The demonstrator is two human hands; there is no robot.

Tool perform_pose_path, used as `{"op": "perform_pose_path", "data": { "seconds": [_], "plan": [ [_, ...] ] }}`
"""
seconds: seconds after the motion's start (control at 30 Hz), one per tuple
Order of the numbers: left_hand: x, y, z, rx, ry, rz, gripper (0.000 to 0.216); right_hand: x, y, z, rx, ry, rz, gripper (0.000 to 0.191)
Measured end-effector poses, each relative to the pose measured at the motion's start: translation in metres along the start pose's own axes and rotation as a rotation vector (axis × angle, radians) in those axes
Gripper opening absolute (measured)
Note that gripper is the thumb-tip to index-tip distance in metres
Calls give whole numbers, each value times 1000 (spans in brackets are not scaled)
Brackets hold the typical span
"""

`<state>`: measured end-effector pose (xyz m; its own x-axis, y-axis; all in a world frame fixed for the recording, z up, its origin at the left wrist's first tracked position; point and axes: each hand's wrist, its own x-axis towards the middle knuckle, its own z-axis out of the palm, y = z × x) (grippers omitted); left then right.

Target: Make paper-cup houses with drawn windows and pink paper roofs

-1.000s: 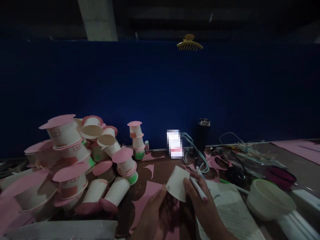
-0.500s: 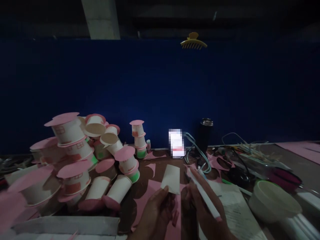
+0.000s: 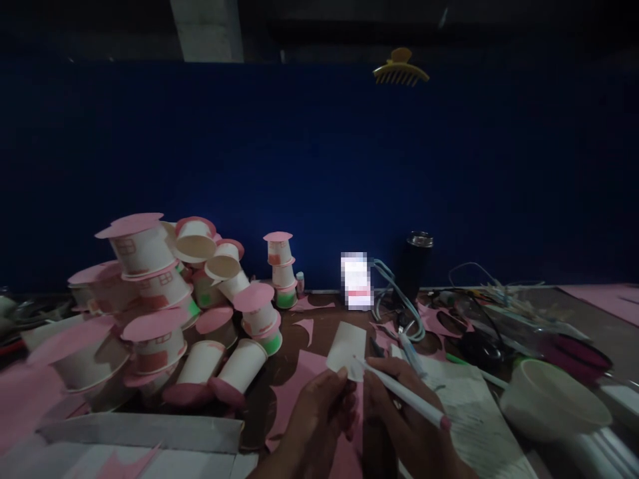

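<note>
Between thumb and fingers, my left hand point(image 3: 319, 412) pinches a small white card point(image 3: 346, 342) by its lower edge. My right hand point(image 3: 407, 406) grips a white marker point(image 3: 407, 396) with a reddish end cap, and the marker's tip is at the card's right side, seemingly touching it. Whether a mark shows on the card I cannot tell. Beneath both hands lies pink cut-out paper point(image 3: 309, 379) on the dark brown table point(image 3: 324, 322). A printed sheet point(image 3: 464, 399) is partly under my right forearm.
Paper cups point(image 3: 147, 249) with pink paper tops are piled at left, some with drawn windows. Behind stand a lit phone point(image 3: 357, 283) and a dark bottle point(image 3: 417, 266). At right are a pale bowl point(image 3: 552, 399), cables and a black mouse-like object point(image 3: 479, 349). A white box point(image 3: 144, 429) sits front left.
My right hand has brought the marker's tip leftward and down onto or near the card. The card stays in my left hand; the whole view has shifted slightly.
</note>
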<state>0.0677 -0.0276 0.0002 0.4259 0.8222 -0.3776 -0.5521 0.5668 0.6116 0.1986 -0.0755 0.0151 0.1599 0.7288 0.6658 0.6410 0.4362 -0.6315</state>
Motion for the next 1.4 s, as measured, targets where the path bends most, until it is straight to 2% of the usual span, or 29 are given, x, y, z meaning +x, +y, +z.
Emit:
{"op": "perform_pose_path", "data": {
  "seconds": [0.13, 0.33, 0.5, 0.63, 0.93, 1.4],
  "plan": [
    [-1, 1, -1, 50, -25, -9, 36, 1, -2, 0, 12, -14, 6, 16],
    [-1, 2, 1, 120, -71, -1, 34, -5, 5, -2, -4, -71, 32, 23],
    [-2, 1, 2, 143, -110, 22, 34, -1, -1, -1, 18, -39, 93, 15],
    [0, 0, -1, 172, -159, 16, 33, 2, -7, -1, 28, -22, 82, 12],
    [1, 0, -4, 221, -189, 34, 36, 3, -6, 0, -8, -45, 74, 11],
    [1, 1, -4, 290, -145, 42, 39, 3, -5, -2, -32, -50, 97, 11]
  ]
}}
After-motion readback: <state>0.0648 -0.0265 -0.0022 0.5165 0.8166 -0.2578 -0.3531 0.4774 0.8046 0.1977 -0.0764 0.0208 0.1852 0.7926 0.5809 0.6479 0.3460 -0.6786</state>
